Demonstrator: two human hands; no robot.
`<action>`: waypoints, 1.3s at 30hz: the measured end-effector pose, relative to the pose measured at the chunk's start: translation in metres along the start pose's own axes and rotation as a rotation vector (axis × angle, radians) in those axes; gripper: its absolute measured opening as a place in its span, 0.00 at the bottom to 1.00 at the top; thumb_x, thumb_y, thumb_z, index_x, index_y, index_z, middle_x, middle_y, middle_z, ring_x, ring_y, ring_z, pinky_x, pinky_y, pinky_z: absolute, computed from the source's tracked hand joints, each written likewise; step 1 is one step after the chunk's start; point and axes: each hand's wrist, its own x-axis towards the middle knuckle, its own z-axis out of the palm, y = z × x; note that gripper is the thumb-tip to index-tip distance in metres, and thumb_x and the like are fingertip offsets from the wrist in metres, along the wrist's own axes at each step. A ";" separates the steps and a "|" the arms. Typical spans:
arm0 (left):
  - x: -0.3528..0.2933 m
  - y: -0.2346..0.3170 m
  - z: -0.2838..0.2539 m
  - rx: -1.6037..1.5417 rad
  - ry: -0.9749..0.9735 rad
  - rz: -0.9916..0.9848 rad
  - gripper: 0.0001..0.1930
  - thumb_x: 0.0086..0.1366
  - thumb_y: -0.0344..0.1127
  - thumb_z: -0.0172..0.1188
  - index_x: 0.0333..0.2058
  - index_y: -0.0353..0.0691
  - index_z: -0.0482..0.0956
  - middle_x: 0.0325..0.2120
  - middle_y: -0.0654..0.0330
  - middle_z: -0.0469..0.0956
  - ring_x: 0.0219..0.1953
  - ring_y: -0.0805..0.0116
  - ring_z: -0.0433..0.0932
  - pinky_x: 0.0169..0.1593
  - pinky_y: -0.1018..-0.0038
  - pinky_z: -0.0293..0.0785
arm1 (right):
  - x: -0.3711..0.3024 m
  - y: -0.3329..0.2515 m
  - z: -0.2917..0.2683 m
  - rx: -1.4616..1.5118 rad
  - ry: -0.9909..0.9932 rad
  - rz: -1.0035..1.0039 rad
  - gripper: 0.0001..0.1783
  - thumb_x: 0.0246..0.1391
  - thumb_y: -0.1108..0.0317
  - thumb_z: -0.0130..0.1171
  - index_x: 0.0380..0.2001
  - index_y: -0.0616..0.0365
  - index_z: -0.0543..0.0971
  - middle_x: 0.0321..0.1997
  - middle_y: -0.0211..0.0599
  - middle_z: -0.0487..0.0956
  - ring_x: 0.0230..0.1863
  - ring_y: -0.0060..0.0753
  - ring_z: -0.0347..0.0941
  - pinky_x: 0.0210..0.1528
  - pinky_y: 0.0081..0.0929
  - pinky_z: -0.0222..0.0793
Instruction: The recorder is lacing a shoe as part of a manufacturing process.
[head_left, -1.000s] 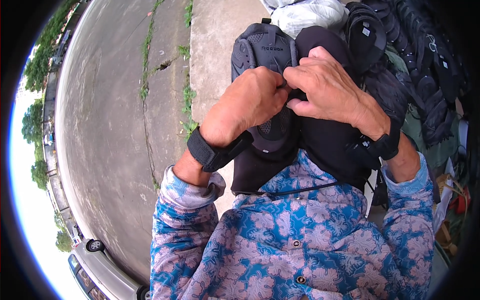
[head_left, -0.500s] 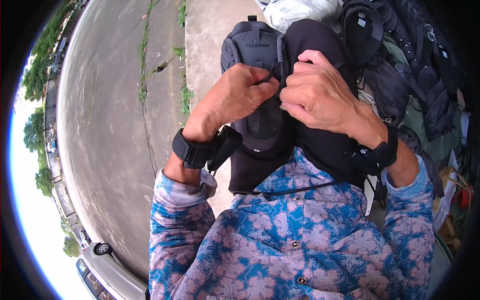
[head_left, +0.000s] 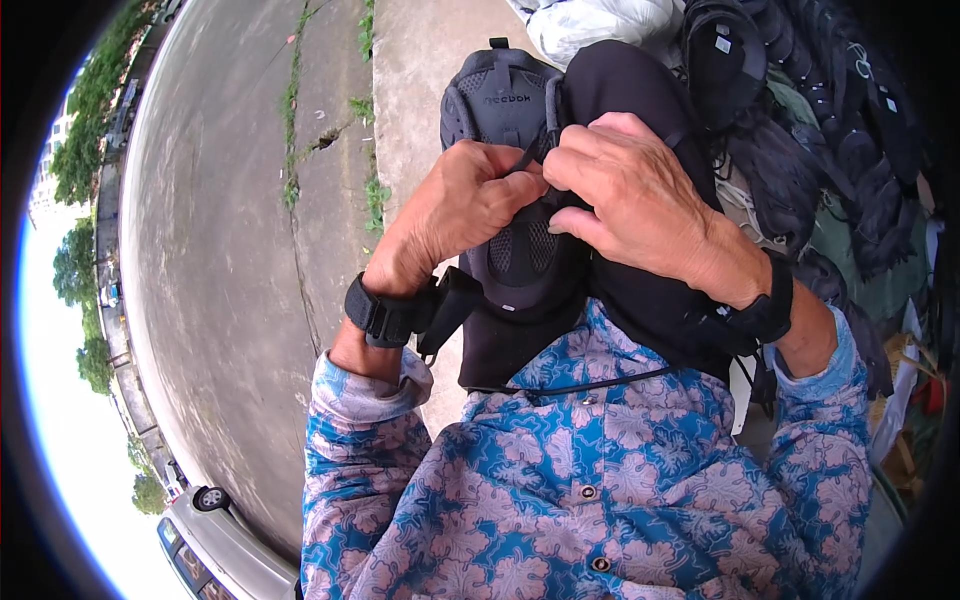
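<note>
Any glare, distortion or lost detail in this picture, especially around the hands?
In the head view, the sky glares white at far left; the grey pavement bows at its outer edge; the left hand and right hand look fairly sharp in soft light, but the dark shoe nearly matches the black trousers in tone.
</note>
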 end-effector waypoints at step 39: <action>0.021 0.017 0.008 0.811 0.048 0.196 0.07 0.52 0.34 0.63 0.27 0.37 0.84 0.27 0.48 0.82 0.35 0.49 0.83 0.38 0.61 0.80 | 0.009 -0.001 0.000 -0.117 -0.027 -0.036 0.16 0.33 0.71 0.73 0.27 0.58 0.78 0.30 0.36 0.74 0.40 0.39 0.74 0.51 0.38 0.63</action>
